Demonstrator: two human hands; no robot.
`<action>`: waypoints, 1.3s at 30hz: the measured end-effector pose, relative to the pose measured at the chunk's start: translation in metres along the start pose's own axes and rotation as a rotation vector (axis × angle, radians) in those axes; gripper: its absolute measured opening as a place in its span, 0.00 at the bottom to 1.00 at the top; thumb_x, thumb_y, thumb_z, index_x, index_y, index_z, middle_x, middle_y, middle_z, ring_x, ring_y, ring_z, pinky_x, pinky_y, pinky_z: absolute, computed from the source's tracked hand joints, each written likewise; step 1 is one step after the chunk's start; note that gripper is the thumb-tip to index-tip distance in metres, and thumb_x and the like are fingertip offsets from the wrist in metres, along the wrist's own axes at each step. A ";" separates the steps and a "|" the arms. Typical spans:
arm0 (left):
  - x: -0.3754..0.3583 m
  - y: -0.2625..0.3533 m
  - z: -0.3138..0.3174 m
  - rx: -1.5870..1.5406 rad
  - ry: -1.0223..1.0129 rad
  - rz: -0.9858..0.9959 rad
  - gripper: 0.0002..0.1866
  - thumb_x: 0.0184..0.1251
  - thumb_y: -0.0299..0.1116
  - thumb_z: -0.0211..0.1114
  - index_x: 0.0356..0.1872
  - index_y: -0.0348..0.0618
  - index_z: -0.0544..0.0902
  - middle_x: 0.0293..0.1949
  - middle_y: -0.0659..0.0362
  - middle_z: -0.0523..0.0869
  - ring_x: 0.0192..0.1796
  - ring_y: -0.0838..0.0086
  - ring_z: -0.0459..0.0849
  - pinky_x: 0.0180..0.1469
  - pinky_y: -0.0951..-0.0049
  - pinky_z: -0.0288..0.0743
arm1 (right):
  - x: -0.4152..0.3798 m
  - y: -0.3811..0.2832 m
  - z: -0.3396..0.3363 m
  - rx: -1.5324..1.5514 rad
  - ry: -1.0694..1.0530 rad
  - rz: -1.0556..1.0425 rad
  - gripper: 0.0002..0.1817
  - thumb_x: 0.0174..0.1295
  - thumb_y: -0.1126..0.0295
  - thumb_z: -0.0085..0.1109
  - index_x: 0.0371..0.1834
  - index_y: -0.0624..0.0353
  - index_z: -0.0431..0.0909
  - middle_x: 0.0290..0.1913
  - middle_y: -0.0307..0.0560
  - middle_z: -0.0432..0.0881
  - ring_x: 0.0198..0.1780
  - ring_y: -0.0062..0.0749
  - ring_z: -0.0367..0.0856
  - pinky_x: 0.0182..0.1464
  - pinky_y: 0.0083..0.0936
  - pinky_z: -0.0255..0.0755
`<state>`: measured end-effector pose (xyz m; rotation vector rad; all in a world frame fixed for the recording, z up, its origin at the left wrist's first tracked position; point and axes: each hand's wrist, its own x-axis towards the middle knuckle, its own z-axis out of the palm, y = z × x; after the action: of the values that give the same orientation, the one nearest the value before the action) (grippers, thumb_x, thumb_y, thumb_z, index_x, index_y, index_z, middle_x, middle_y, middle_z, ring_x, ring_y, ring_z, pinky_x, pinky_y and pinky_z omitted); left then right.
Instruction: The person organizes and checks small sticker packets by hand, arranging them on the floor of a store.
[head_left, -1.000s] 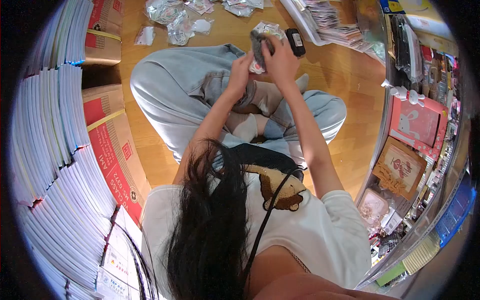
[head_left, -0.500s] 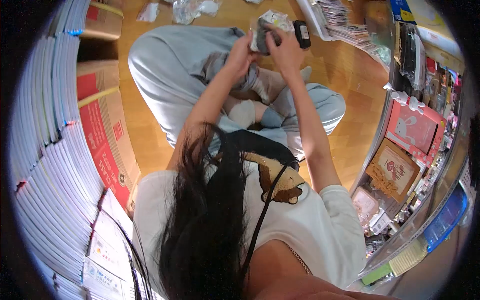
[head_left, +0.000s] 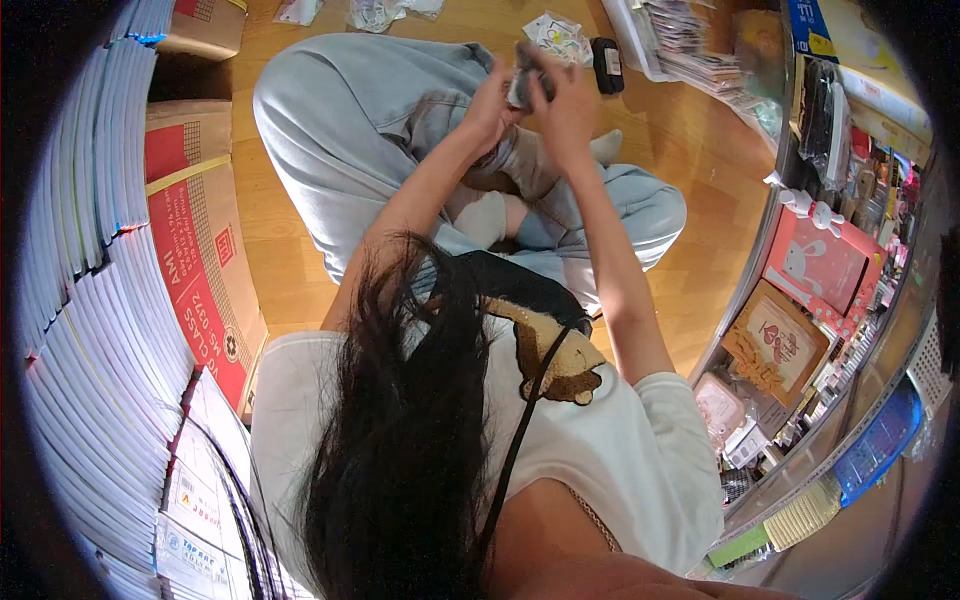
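My left hand (head_left: 488, 112) and my right hand (head_left: 568, 115) meet above my crossed legs, with a small dark grey bundle (head_left: 531, 86) between them. It looks soft, like bunched cloth, though I cannot tell exactly what it is. The left fingers grip its near left side, while the right thumb and fingers close on it from the right. Just beyond the hands, a clear packet with coloured shapes (head_left: 560, 40) lies on the floor. Beside that packet is a small black case (head_left: 606, 66) with a white label.
Tall stacks of books or notebooks (head_left: 110, 310) line the left, beside a red and brown cardboard box (head_left: 205, 260). To the right, a shelf holds a pink rabbit frame (head_left: 825, 255) and a wooden frame (head_left: 780, 340). A white tray of papers (head_left: 665, 45) stands at the far right.
Both hands stay closed on the grey bundle and turn it, with the right fingers shifting over it. The whole view has shifted slightly.
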<state>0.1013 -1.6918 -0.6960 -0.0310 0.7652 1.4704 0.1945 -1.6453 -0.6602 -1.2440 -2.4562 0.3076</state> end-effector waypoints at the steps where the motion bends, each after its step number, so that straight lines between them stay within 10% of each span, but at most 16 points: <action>1: -0.006 0.008 0.006 -0.012 0.006 0.000 0.30 0.70 0.56 0.34 0.47 0.40 0.75 0.38 0.58 0.81 0.43 0.73 0.80 0.47 0.72 0.75 | -0.012 -0.008 -0.003 -0.023 -0.034 -0.060 0.19 0.55 0.57 0.57 0.51 0.41 0.76 0.38 0.48 0.73 0.43 0.40 0.73 0.43 0.36 0.63; 26: 0.008 -0.044 -0.008 0.683 -0.181 0.031 0.37 0.65 0.65 0.35 0.46 0.37 0.73 0.43 0.57 0.79 0.44 0.73 0.78 0.45 0.69 0.75 | 0.014 0.038 0.017 0.010 -0.069 0.209 0.20 0.60 0.57 0.50 0.54 0.49 0.74 0.43 0.56 0.75 0.44 0.49 0.74 0.44 0.38 0.67; 32: 0.009 -0.018 -0.002 -0.023 0.074 0.036 0.36 0.68 0.62 0.34 0.41 0.36 0.77 0.34 0.58 0.80 0.40 0.74 0.76 0.44 0.75 0.70 | -0.034 -0.003 0.018 0.152 -0.066 0.125 0.22 0.54 0.63 0.57 0.55 0.46 0.73 0.44 0.54 0.75 0.44 0.48 0.74 0.42 0.37 0.67; 39: 0.003 -0.026 0.000 0.414 -0.002 0.146 0.24 0.72 0.48 0.43 0.48 0.35 0.75 0.34 0.62 0.80 0.35 0.82 0.77 0.39 0.80 0.71 | 0.022 0.027 0.002 -0.223 0.010 0.157 0.16 0.52 0.64 0.59 0.46 0.39 0.79 0.38 0.48 0.74 0.39 0.43 0.76 0.38 0.35 0.67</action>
<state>0.1237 -1.6931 -0.7086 0.3463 1.0754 1.4217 0.2015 -1.6116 -0.6668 -1.5302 -2.4408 0.0676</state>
